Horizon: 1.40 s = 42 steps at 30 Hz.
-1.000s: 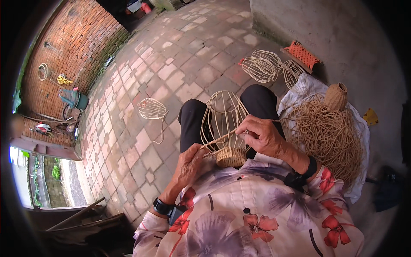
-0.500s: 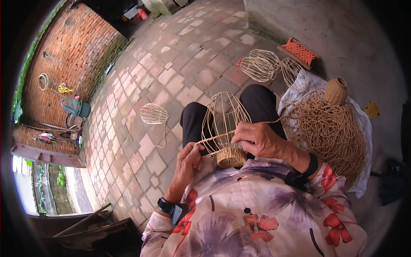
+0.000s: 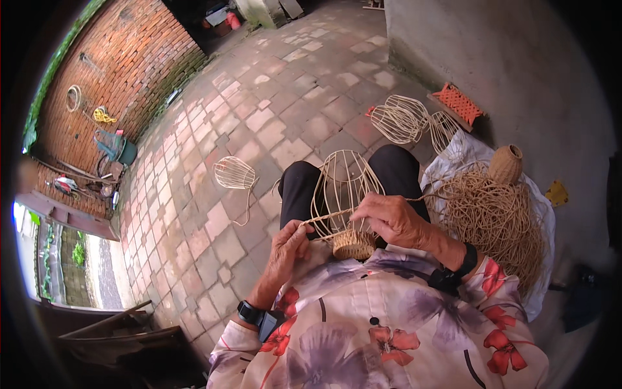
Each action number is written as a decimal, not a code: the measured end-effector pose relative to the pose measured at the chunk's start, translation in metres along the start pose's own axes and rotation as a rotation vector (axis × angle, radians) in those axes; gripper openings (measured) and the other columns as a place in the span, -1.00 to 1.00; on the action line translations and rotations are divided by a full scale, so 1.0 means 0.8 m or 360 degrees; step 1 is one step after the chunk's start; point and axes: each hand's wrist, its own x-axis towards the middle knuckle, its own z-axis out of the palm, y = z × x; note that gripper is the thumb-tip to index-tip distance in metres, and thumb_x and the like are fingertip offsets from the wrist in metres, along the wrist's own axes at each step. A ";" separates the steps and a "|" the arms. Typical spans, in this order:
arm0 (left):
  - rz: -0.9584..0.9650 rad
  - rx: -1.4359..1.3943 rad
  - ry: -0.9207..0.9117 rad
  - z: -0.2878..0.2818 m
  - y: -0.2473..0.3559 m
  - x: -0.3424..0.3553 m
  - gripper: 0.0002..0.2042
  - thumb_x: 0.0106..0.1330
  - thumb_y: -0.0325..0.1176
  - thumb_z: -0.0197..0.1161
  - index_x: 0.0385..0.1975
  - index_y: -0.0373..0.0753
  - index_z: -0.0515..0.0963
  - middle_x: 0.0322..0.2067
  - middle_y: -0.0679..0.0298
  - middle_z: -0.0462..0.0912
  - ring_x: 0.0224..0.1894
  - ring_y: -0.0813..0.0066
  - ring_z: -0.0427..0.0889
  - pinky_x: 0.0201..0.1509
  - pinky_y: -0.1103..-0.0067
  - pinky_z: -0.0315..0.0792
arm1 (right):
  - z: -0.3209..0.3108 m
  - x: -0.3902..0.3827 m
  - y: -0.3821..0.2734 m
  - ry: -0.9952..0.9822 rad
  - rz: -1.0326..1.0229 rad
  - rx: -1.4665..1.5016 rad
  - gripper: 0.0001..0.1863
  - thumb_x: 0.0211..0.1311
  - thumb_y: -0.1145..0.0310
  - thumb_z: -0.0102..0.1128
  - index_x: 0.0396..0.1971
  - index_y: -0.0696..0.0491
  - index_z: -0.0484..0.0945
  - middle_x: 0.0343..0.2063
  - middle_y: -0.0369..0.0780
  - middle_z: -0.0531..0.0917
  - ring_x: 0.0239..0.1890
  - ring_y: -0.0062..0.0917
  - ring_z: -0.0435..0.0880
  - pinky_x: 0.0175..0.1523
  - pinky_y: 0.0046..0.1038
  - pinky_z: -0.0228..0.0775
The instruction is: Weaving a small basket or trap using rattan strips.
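Observation:
Between my knees rests a half-woven basket (image 3: 354, 244), its tan woven end toward me and bare pale ribs arching away in a cage. A twisted cord (image 3: 329, 217) stretches across the ribs from hand to hand. At its left end, my left hand (image 3: 289, 241) pinches the cord between thumb and fingers. My right hand (image 3: 387, 217) is closed on the cord over the basket's right side; its fingertips are partly hidden. Past the right hand, the cord runs over my right knee to a big heap of tan cord (image 3: 486, 214).
The heap lies on a white sheet (image 3: 543, 241) at my right, with a finished woven basket (image 3: 505, 165) on it. Bare rib frames (image 3: 400, 120) lie ahead right beside an orange-webbed stool (image 3: 457, 104). Another rib frame (image 3: 234, 173) is on the paving at left. A brick wall (image 3: 129, 65) stands far left.
The view has shifted slightly, so the surroundings sit a little differently. Both hands keep hold of the cord, with the stretch between them looking slightly shorter.

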 end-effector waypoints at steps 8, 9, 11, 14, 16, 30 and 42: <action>0.0122 0.0624 0.0102 0.010 0.015 -0.014 -0.83 0.40 -0.31 0.11 -0.22 -0.29 0.50 -0.59 0.36 0.48 -0.53 0.61 0.43 -0.43 0.65 0.36 | -0.007 0.071 0.017 0.0191 -0.0094 -0.0673 -0.89 0.03 0.51 0.18 -0.38 0.07 0.54 -0.44 -0.21 0.54 -0.35 -0.30 0.58 -0.25 -0.34 0.43; 0.0278 0.1100 0.0031 0.016 0.024 -0.018 -0.85 0.34 -0.36 0.15 -0.23 -0.30 0.51 -0.56 0.27 0.53 -0.50 0.49 0.49 -0.40 0.60 0.40 | -0.006 0.078 0.030 -0.0068 -0.0218 -0.0693 -0.93 0.06 0.44 0.19 -0.43 0.06 0.52 -0.47 -0.23 0.53 -0.34 -0.31 0.57 -0.24 -0.33 0.42; 0.0443 0.1565 -0.0027 0.016 0.023 -0.017 -0.86 0.27 -0.41 0.18 -0.25 -0.31 0.52 -0.54 0.18 0.57 -0.48 0.38 0.55 -0.36 0.54 0.44 | -0.004 0.084 0.047 -0.0233 -0.0158 -0.0740 -0.81 0.12 0.28 0.18 -0.56 0.05 0.47 -0.54 -0.24 0.50 -0.37 -0.30 0.54 -0.25 -0.31 0.40; 0.0858 0.1584 -0.0009 0.003 0.003 -0.008 -0.86 0.18 -0.45 0.22 -0.30 -0.34 0.53 -0.50 0.05 0.57 -0.47 0.19 0.58 -0.35 0.43 0.45 | -0.006 0.081 0.079 -0.0402 -0.0268 -0.0789 -0.66 0.21 0.11 0.13 -0.65 0.01 0.46 -0.60 -0.22 0.49 -0.42 -0.28 0.51 -0.28 -0.30 0.38; 0.0932 0.1601 0.0108 -0.001 0.007 -0.002 -0.88 0.19 -0.44 0.21 -0.34 -0.34 0.53 -0.50 0.07 0.58 -0.47 0.17 0.58 -0.36 0.41 0.43 | -0.005 0.079 0.077 -0.0385 -0.0259 -0.0842 -0.65 0.21 0.12 0.13 -0.67 0.02 0.46 -0.62 -0.22 0.49 -0.45 -0.27 0.52 -0.30 -0.28 0.38; 0.0540 0.0281 0.0015 -0.033 0.070 0.126 -0.79 0.39 -0.22 0.16 -0.25 -0.27 0.49 -0.44 0.41 0.52 -0.38 0.70 0.53 -0.30 0.70 0.42 | 0.000 0.057 -0.061 -0.0170 0.0163 -0.0440 -0.90 0.19 0.40 0.12 -0.42 0.10 0.48 -0.60 -0.05 0.54 -0.50 -0.09 0.58 -0.45 -0.23 0.38; 0.0499 -0.0049 -0.0321 -0.026 0.075 0.139 -0.80 0.38 -0.22 0.17 -0.29 -0.25 0.47 -0.49 0.43 0.53 -0.46 0.70 0.50 -0.39 0.69 0.41 | 0.005 0.044 -0.075 -0.0196 0.0234 -0.0252 -0.88 0.16 0.53 0.09 -0.28 0.13 0.48 -0.46 -0.04 0.60 -0.41 -0.11 0.64 -0.40 -0.29 0.45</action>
